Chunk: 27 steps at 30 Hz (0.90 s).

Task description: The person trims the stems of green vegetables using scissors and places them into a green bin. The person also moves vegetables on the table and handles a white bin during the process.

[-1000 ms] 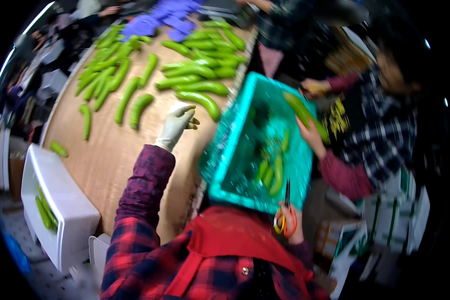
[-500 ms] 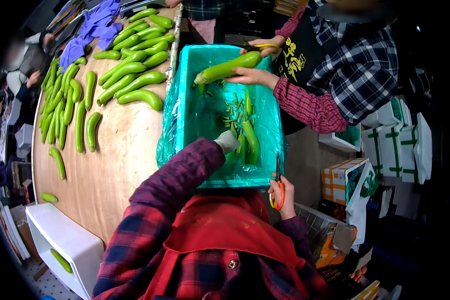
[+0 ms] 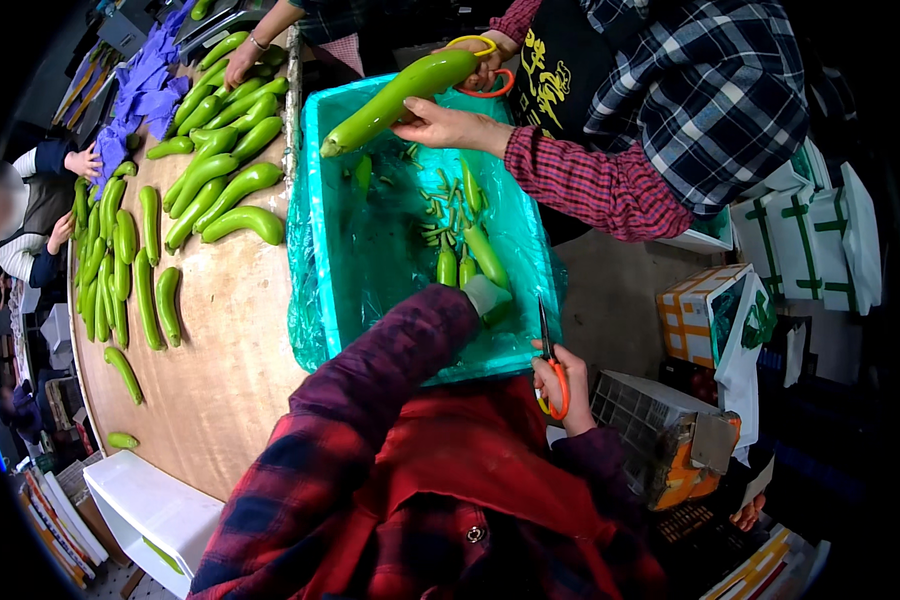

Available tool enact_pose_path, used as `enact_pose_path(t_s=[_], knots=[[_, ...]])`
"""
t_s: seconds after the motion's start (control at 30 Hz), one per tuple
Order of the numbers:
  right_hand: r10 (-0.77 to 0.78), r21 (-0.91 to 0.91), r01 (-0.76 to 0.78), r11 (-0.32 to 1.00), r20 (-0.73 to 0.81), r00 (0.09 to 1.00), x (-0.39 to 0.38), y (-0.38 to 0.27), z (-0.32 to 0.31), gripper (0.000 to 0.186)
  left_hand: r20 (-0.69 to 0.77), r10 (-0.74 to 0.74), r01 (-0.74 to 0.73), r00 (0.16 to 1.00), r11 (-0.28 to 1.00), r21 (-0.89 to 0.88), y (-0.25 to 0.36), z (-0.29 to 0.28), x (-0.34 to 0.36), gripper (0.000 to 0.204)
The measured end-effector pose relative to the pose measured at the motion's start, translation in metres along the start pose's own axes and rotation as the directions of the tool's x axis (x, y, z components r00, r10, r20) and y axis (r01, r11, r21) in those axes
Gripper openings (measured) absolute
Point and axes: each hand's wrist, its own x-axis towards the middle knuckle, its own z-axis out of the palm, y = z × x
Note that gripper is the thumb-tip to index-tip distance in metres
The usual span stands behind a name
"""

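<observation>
"On your left, the tabletop (image 3: 240,400) carries green vegetables (image 3: 245,223), out of your way. Does your work lie there?"

"No, it lies further right, inside the tub (image 3: 313,200) with its green plastic lining. Across the far end, a co-worker holds a vegetable (image 3: 400,100) above it, so leave that side to them."

"And the small green bits (image 3: 435,208) on the tub's floor?"

"They lie just beyond the long vegetable (image 3: 482,250) at your glove, with two others close on its left. Your gloved left hand (image 3: 487,295) rests over its near part. Your fingers are hidden, so I cannot tell whether they close around it."

"How should you hold it, then?"

"Wrap your fingers round the thick part and press lightly; that skin looks glossy and may slip. If you lift it, bring it straight up, so it neither rubs its neighbours nor drags the loose lining."

"What about your other side?"

"At the tub's near right corner, your bare right hand (image 3: 578,390) grips the scissors (image 3: 543,330) by their handles, blades pointing away from you. That is a sound hold. Mind the tips near the lining, and leave a gap between them and your glove."
</observation>
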Motion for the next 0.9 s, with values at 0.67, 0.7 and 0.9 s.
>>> enact_pose_path(t_s=[0.67, 0.7, 0.9], knots=[[-0.074, -0.011, 0.074, 0.997, -0.016, 0.997, 0.000, 0.008, -0.002, 0.027, 0.386, 0.089, 0.323, 0.918, 0.396, -0.860, 0.008, -0.003, -0.029, 0.041], [-0.087, -0.018, 0.087, 0.996, -0.016, 0.996, 0.000, 0.010, -0.002, 0.027, 0.355, 0.085, 0.295, 0.931, 0.395, -0.870, 0.008, -0.008, -0.034, 0.042], [-0.076, 0.003, 0.076, 0.997, 0.007, 0.997, -0.001, 0.004, -0.003, 0.027, -0.012, 0.106, -0.001, 0.994, -0.105, -0.994, 0.017, -0.111, -0.141, 0.041]])
